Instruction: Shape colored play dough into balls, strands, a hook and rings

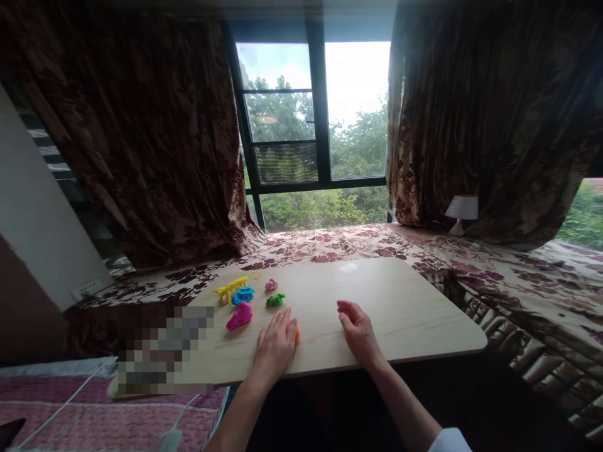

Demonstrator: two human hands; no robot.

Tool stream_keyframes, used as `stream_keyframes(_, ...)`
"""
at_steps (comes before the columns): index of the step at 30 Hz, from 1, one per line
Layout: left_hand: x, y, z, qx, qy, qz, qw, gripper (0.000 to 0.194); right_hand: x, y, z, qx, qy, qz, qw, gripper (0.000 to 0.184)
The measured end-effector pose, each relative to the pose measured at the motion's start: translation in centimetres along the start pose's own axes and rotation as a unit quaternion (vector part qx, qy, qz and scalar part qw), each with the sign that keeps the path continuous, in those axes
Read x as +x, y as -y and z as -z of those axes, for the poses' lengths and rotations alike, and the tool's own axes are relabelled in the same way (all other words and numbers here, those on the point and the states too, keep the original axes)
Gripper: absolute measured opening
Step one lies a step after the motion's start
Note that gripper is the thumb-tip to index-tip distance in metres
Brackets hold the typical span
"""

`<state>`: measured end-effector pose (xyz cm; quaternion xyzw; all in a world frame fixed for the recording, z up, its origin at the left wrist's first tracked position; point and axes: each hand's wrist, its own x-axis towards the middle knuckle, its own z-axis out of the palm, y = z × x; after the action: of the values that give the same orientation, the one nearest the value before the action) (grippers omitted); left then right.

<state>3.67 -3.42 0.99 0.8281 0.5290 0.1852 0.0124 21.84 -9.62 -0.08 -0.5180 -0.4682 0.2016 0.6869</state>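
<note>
My left hand (276,346) lies palm down at the table's near side, its fingers stretched forward. An orange lump (297,336) shows beside its thumb; part of it is hidden by the hand. To the right, my right hand (357,329) rests on its edge with fingers loosely bent and thumb apart, nothing visible in it. Just beyond my left fingertips is a small green clay-like figure (275,300). A small pink figure (271,285) sits behind it. Further left are a magenta lump (240,316), a blue lump (243,295) and a yellow four-legged animal figure (232,289) with a thin curled tail.
The pale wooden table (405,307) carries a small white patch (348,268) near its far edge. A blurred-out area (169,351) covers its left end. Behind lies a flowered window seat (320,246) with a white lamp (462,208). A white cable (186,411) runs over the pink quilt (117,414).
</note>
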Motion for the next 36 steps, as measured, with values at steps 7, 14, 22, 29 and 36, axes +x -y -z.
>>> stream_keyframes(7,-1.9,-5.9,-0.9,0.013,-0.053,-0.118,0.992,0.046,0.1,-0.6,-0.2,-0.009,0.002,0.015,1.000,0.026)
stream_keyframes(14,5.7,-5.8,-1.2,0.022,-0.005,-0.035,0.999,0.050,0.0,-0.4,-0.1,-0.013,0.012,0.017,1.000,0.026)
stream_keyframes(22,-1.2,-1.0,0.3,0.008,-0.023,-0.029,0.999,0.048,0.0,0.0,0.0,-0.012,0.009,0.003,1.000,0.026)
stream_keyframes(29,-1.1,-6.0,-0.9,0.014,-0.056,-0.126,0.990,0.044,-0.1,-0.2,-0.2,-0.020,0.002,0.017,1.000,0.026)
stream_keyframes(36,5.5,-5.2,-1.2,0.000,-0.001,-0.046,0.999,0.046,0.0,-0.3,-0.2,-0.019,0.013,0.017,1.000,0.026)
